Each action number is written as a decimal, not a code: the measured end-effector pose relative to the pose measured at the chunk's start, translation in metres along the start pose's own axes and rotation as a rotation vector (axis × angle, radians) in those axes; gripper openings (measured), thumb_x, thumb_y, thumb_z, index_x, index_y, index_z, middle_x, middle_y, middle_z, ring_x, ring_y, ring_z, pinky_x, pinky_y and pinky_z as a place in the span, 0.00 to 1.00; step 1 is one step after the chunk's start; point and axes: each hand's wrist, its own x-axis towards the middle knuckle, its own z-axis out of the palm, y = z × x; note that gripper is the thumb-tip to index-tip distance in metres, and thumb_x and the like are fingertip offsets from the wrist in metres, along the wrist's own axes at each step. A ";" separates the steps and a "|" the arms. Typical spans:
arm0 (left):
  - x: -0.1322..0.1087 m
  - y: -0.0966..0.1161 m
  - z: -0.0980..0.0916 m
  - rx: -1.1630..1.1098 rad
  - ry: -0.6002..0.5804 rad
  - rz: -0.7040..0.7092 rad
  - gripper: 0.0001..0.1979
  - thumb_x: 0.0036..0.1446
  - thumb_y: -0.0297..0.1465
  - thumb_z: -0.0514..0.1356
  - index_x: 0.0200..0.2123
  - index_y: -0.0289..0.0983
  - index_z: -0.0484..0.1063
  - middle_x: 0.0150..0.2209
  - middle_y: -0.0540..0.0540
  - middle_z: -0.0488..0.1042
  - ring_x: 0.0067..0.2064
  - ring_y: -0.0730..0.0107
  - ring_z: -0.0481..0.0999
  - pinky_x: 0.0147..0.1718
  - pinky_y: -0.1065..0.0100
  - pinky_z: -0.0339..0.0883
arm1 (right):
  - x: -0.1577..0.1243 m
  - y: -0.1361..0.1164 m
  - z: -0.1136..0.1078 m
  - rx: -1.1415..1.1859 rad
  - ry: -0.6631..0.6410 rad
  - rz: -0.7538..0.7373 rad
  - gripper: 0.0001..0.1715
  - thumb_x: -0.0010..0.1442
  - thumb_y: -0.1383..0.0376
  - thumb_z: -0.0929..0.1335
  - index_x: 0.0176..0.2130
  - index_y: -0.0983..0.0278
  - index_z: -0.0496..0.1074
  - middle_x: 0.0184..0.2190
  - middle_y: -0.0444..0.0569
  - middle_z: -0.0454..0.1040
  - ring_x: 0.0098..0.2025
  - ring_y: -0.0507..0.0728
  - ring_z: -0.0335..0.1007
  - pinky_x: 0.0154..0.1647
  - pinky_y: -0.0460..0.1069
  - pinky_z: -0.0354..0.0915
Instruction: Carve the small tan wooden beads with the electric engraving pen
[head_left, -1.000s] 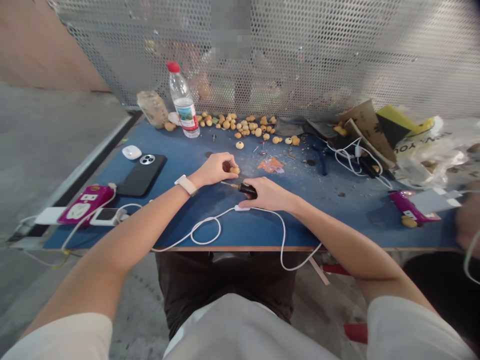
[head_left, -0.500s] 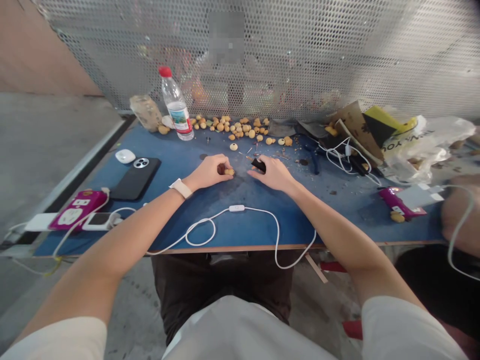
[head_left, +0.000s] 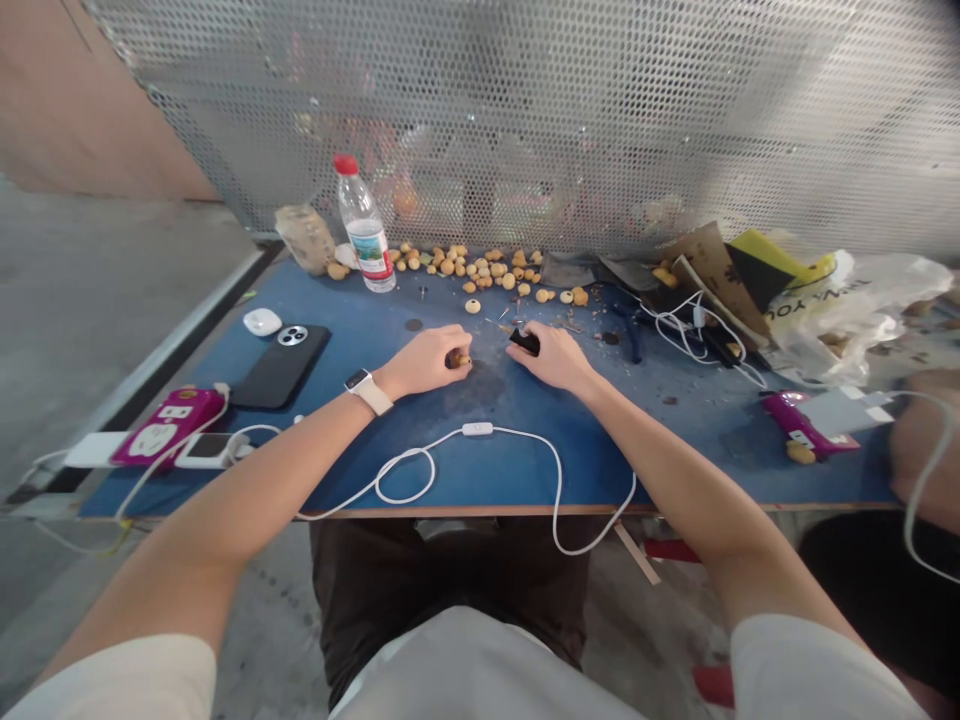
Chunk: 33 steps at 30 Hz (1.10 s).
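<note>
My left hand (head_left: 424, 362) is curled on the blue work table (head_left: 495, 475), pinching a small round tan bead (head_left: 459, 359) between its fingertips. A little to the right, my right hand (head_left: 551, 358) grips a black-handled tool (head_left: 524, 342). Its tip is hidden from this view. The hands are apart, with a dark worn patch of table between them. Several loose tan beads (head_left: 469, 267) lie in a band along the table's far side, beyond both hands.
A red-capped water bottle (head_left: 364, 228) and a black phone (head_left: 280, 365) stand left. A white cable (head_left: 477, 429) runs below my wrists. Tangled cables, a crushed paper cup (head_left: 709, 265) and a plastic bag (head_left: 832, 310) fill the right. A perforated metal screen (head_left: 525, 110) rises behind.
My right hand has moved up the table and away from the left, and the tool's tip no longer shows. My left hand still pinches the bead. The view has tilted slightly.
</note>
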 end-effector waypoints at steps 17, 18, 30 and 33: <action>-0.004 0.003 0.008 -0.053 0.053 -0.002 0.05 0.75 0.31 0.65 0.42 0.42 0.74 0.43 0.45 0.83 0.42 0.60 0.83 0.48 0.60 0.77 | 0.003 0.007 -0.004 0.052 0.079 0.015 0.15 0.83 0.49 0.75 0.55 0.58 0.82 0.53 0.60 0.93 0.54 0.72 0.90 0.49 0.55 0.70; -0.003 0.001 0.009 -0.068 0.086 -0.029 0.04 0.76 0.32 0.66 0.44 0.42 0.75 0.43 0.45 0.84 0.42 0.60 0.84 0.48 0.60 0.77 | 0.002 0.006 -0.004 0.060 0.073 0.007 0.15 0.84 0.50 0.74 0.55 0.58 0.82 0.52 0.59 0.93 0.54 0.72 0.90 0.49 0.55 0.70; -0.002 -0.016 0.015 0.025 0.077 -0.059 0.09 0.73 0.28 0.72 0.54 0.39 0.85 0.58 0.38 0.89 0.58 0.51 0.91 0.65 0.50 0.86 | -0.005 -0.006 -0.009 -0.011 -0.013 -0.039 0.20 0.86 0.47 0.73 0.61 0.58 0.81 0.51 0.59 0.93 0.52 0.72 0.90 0.48 0.55 0.69; -0.003 -0.016 0.014 0.059 0.052 -0.037 0.07 0.75 0.29 0.71 0.53 0.40 0.86 0.58 0.38 0.89 0.57 0.51 0.91 0.65 0.50 0.86 | -0.005 -0.008 -0.009 -0.012 -0.019 -0.043 0.21 0.85 0.48 0.74 0.64 0.59 0.81 0.55 0.61 0.94 0.57 0.73 0.91 0.51 0.56 0.71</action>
